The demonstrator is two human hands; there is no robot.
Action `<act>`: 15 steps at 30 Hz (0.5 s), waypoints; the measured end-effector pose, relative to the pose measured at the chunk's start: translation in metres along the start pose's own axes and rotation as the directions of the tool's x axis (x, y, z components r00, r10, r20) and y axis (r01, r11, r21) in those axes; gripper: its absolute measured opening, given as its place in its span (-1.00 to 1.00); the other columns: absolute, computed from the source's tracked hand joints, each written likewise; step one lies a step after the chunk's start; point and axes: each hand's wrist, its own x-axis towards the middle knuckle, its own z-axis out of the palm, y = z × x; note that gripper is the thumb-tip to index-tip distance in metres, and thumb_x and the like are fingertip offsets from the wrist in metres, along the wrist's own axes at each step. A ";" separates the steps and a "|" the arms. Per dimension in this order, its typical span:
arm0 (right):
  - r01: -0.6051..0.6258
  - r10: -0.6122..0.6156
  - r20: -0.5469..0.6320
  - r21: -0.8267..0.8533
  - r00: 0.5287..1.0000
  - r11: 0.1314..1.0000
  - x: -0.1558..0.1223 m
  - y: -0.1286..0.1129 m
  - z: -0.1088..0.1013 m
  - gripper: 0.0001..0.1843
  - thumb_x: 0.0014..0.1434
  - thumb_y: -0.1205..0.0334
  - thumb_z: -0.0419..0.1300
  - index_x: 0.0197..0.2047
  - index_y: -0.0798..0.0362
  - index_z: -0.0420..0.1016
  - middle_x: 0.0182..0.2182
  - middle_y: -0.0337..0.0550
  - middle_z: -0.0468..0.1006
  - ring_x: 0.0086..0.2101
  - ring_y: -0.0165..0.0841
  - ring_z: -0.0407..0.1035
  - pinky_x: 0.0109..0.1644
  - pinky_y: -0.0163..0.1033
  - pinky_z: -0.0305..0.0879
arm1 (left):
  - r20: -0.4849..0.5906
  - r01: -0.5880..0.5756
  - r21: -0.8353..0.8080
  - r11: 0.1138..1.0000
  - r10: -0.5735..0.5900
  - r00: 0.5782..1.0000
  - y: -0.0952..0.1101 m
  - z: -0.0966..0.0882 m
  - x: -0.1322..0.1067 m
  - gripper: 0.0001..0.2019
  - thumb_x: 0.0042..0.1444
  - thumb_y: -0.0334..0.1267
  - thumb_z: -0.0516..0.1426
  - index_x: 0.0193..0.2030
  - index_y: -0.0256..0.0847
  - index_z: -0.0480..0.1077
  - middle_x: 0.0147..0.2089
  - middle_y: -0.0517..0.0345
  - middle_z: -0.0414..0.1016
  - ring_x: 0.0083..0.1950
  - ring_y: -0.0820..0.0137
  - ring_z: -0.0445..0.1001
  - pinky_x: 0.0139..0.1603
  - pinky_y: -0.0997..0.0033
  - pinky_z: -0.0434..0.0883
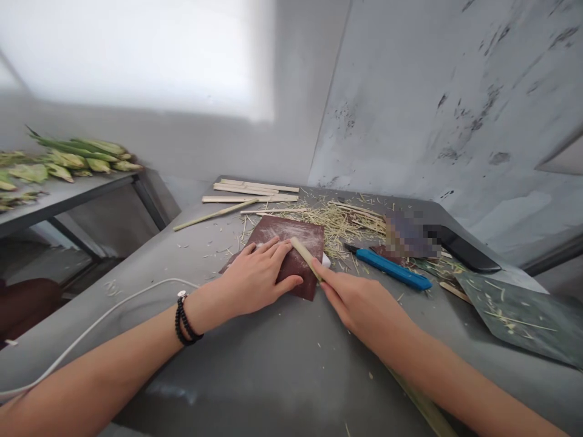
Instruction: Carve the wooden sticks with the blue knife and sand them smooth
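Observation:
A dusty reddish-brown sheet of sandpaper (pixel 298 229) lies on the grey table, with pale powder over its upper part. Across it my left hand (pixel 257 273) is spread flat, pressing on the sheet with nothing gripped; a black beaded bracelet circles that wrist. My right hand (pixel 353 294) is closed round a pale green bamboo strip (pixel 301 249), whose flat end rests on the sandpaper beside my left fingertips. The strip's other end shows again below my right forearm. Something white, partly hidden, sits under the sheet's right edge.
Right of the sandpaper lies a blue utility knife (pixel 394 268), blade out. Shavings (pixel 339 227) and cut bamboo strips (pixel 250 198) cover the table's back. A black phone (pixel 464 247) and a green mat (pixel 528 321) are at right. A white cable (pixel 104 315) crosses the left; corn-like husks (pixel 73 159) lie on another table.

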 end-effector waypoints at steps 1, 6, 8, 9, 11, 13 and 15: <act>-0.015 0.015 0.004 -0.034 1.000 0.999 0.004 -0.002 0.001 -0.38 0.43 0.31 -0.11 0.51 -0.05 0.12 -0.27 -0.09 0.66 -0.38 -0.27 0.53 -0.35 -0.26 0.29 | 0.000 0.003 0.002 1.000 -0.003 1.000 0.001 0.000 0.000 -0.33 0.40 0.19 -0.07 0.44 -0.28 0.14 0.48 -0.14 0.27 0.52 0.01 0.14 0.39 -0.07 0.22; -0.039 0.041 0.028 -0.078 0.999 0.996 0.007 -0.006 0.002 -0.34 0.43 0.26 -0.11 0.56 -0.09 -0.02 -0.29 -0.14 0.66 -0.43 -0.27 0.52 -0.44 -0.27 0.18 | 0.003 0.006 0.005 1.000 -0.006 1.000 0.001 -0.001 0.001 -0.34 0.40 0.19 -0.07 0.43 -0.25 0.14 0.47 -0.14 0.28 0.50 0.00 0.18 0.37 -0.08 0.24; -0.040 0.043 0.044 -0.070 0.998 0.997 0.008 -0.006 0.000 -0.34 0.43 0.28 -0.11 0.55 -0.05 0.00 -0.27 -0.12 0.67 -0.39 -0.27 0.53 -0.43 -0.27 0.19 | 0.008 0.006 0.005 1.000 -0.006 1.000 0.001 -0.001 0.001 -0.34 0.40 0.18 -0.06 0.43 -0.26 0.16 0.46 -0.16 0.28 0.49 0.00 0.20 0.36 -0.07 0.26; -0.043 0.046 0.044 -0.070 0.998 0.997 0.009 -0.006 0.000 -0.36 0.43 0.28 -0.11 0.54 -0.03 0.03 -0.26 -0.10 0.67 -0.38 -0.27 0.53 -0.42 -0.26 0.20 | 0.008 0.010 0.006 1.000 -0.010 1.000 0.001 -0.001 0.001 -0.34 0.40 0.18 -0.06 0.42 -0.28 0.16 0.46 -0.19 0.29 0.49 -0.01 0.20 0.36 -0.07 0.26; -0.039 0.041 0.030 -0.070 0.999 0.997 0.010 -0.007 -0.001 -0.37 0.43 0.28 -0.11 0.53 -0.02 0.06 -0.24 -0.08 0.68 -0.37 -0.27 0.54 -0.42 -0.27 0.20 | 0.005 0.021 0.007 1.000 -0.021 1.000 0.002 -0.002 0.001 -0.33 0.40 0.18 -0.05 0.42 -0.30 0.17 0.45 -0.22 0.29 0.50 -0.03 0.19 0.37 -0.10 0.25; -0.016 0.018 0.022 -0.082 1.000 0.997 0.010 -0.008 0.000 -0.36 0.43 0.28 -0.12 0.54 -0.04 0.03 -0.26 -0.10 0.67 -0.38 -0.29 0.54 -0.43 -0.29 0.19 | 0.005 0.025 0.006 1.000 -0.025 1.000 0.003 -0.002 0.001 -0.33 0.39 0.17 -0.04 0.42 -0.30 0.15 0.46 -0.21 0.29 0.50 -0.03 0.18 0.38 -0.11 0.24; -0.018 0.021 0.024 -0.138 0.999 0.990 0.011 -0.010 0.002 -0.34 0.42 0.29 -0.10 0.55 -0.07 -0.01 -0.29 -0.12 0.66 -0.40 -0.30 0.54 -0.45 -0.30 0.18 | 0.008 0.026 0.004 1.000 -0.026 1.000 0.004 -0.002 0.001 -0.34 0.39 0.17 -0.04 0.42 -0.28 0.16 0.46 -0.18 0.29 0.50 -0.02 0.19 0.37 -0.10 0.25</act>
